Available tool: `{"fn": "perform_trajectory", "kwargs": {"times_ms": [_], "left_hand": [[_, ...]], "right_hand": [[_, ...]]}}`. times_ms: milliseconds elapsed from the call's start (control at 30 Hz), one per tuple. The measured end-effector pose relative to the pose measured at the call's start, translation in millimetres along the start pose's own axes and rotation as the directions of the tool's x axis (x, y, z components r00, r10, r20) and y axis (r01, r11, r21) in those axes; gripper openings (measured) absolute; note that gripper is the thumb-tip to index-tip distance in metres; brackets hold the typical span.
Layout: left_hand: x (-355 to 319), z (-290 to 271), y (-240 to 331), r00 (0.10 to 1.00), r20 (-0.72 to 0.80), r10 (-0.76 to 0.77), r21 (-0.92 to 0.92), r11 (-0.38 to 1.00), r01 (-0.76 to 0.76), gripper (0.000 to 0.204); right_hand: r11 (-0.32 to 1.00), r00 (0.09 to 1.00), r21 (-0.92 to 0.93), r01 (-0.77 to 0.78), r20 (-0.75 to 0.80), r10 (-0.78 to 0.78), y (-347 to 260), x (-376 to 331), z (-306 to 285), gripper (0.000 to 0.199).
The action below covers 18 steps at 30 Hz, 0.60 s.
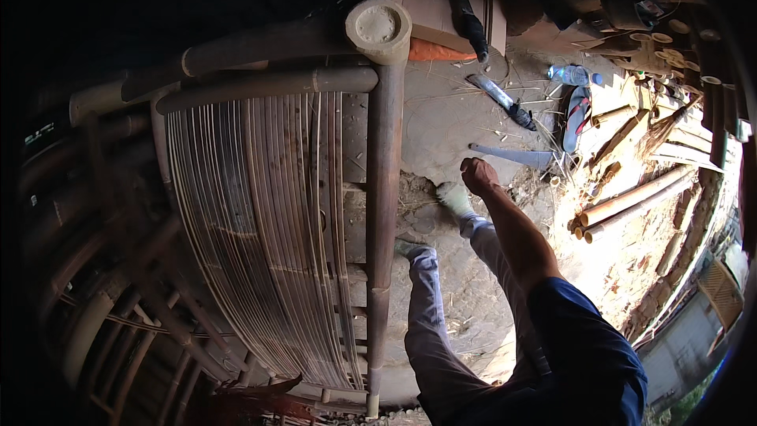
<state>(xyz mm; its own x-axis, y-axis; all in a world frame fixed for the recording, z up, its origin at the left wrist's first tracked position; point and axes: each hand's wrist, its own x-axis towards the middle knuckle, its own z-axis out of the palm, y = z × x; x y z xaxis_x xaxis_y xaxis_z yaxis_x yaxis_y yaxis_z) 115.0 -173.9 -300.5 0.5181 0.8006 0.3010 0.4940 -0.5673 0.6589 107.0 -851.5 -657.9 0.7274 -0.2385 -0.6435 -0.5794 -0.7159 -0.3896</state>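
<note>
My right hand point(479, 176) reaches forward over the ground with its fingers curled closed; whatever they may hold is hidden. Just beyond it lies a flat grey blade-like strip point(516, 155), and I cannot tell whether the hand touches it. Farther off is a long tool with a dark handle and a pale, shiny blade-like part point(497, 95). To my left stands a bamboo frame point(384, 213) with a thick upright-looking pole and a panel of thin bamboo slats point(276, 221). My left hand does not show.
Beyond the tools are a plastic bottle point(572, 75), a sandal point(577, 118) and a cardboard box point(426, 0). Cut bamboo poles point(631, 201) lie on sunlit ground at the right. More bamboo pieces point(666, 51) are piled at the far right. My feet point(455, 199) stand beside the frame.
</note>
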Motion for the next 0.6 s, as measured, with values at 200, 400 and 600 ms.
{"fn": "perform_trajectory", "kwargs": {"times_ms": [200, 400, 600], "left_hand": [[-19, 24, -31, 1.000, 0.023, 0.014, 0.053, 0.998, -0.015, 0.042], [-18, 19, -39, 0.999, 0.039, 0.030, 0.057, 0.998, -0.032, 0.050], [-9, -1, -42, 0.999, 0.054, 0.006, 0.024, 1.000, -0.007, 0.058]], "right_hand": [[0.997, 0.997, -0.080, -0.002, -0.073, -0.004, -5, 82, 102, 0.051], [0.971, 0.976, -0.216, -0.103, -0.212, 0.057, -28, 98, 163, 0.022], [0.979, 0.995, 0.178, 0.094, 0.001, -0.096, -35, 58, 137, 0.021]]}}
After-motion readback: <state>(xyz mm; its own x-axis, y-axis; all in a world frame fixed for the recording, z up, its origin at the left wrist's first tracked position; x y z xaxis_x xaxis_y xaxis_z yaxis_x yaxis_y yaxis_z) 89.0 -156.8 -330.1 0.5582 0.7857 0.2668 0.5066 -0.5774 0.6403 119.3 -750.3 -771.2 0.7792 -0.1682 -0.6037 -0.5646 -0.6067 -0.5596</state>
